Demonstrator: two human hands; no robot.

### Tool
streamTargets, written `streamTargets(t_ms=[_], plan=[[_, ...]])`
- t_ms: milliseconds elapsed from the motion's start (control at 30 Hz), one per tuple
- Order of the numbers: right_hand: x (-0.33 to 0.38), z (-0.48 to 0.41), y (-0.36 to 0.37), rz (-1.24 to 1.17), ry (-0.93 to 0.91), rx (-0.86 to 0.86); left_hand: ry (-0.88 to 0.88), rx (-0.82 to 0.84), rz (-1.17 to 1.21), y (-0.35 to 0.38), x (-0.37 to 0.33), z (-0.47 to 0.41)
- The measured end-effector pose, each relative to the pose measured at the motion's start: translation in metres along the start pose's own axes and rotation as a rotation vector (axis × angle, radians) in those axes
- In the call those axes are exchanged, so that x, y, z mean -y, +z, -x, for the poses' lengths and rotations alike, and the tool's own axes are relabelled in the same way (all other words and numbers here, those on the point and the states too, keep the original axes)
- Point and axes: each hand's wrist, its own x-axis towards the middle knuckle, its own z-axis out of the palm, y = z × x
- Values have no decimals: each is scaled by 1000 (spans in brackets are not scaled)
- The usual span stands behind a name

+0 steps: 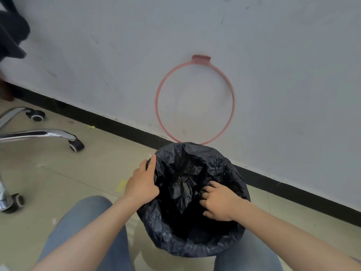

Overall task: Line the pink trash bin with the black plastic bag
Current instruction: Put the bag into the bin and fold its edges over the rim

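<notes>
The black plastic bag (181, 237) sits open between my knees, draped over the rim of a bin that it hides completely; no pink bin wall shows. My left hand (143, 181) grips the bag's left edge, thumb over the rim. My right hand (218, 204) is inside the opening on the right, fingers curled into the crumpled plastic. A pink ring (195, 100) with a flat tab on top leans against the wall just behind the bag.
A grey wall (273, 75) with a black baseboard (121, 125) runs behind. A chrome office chair base (39, 133) with castors stands at left. Scraps of yellow tape (121, 185) lie on the tiled floor. My knees in blue jeans (88, 222) frame the bag.
</notes>
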Motion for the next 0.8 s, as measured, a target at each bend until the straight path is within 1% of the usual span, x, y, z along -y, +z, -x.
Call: streamTargets(t_ms=[67, 100, 133, 267, 300, 467, 533, 600, 700, 800], plan=[[8, -8, -1, -78, -46, -77, -4, -2, -3, 0, -1, 1], [12, -15, -2, -120, -53, -77, -4, -3, -4, 0, -2, 1], [16, -23, -3, -157, -51, -43, -5, -3, -3, 0, -2, 1], [28, -66, -1, -312, 16, 252, -6, 0, 4, 2, -4, 3], [29, -75, 1, -341, 31, 281, -6, 0, 6, 2, -4, 3], [29, -83, 1, -411, 53, 227, -7, -8, -3, 0, -3, 2], [23, -68, -8, -482, 22, 162, -14, -6, -3, 1, -2, 3], [9, -48, -24, -537, 6, 52, -19, -7, 2, 2, -2, 3], [-25, -16, -58, -519, 59, -237, -20, -17, 1, 1, -2, 1], [-62, 3, -85, -443, 200, -508, -26, -20, -2, 2, -4, 2]])
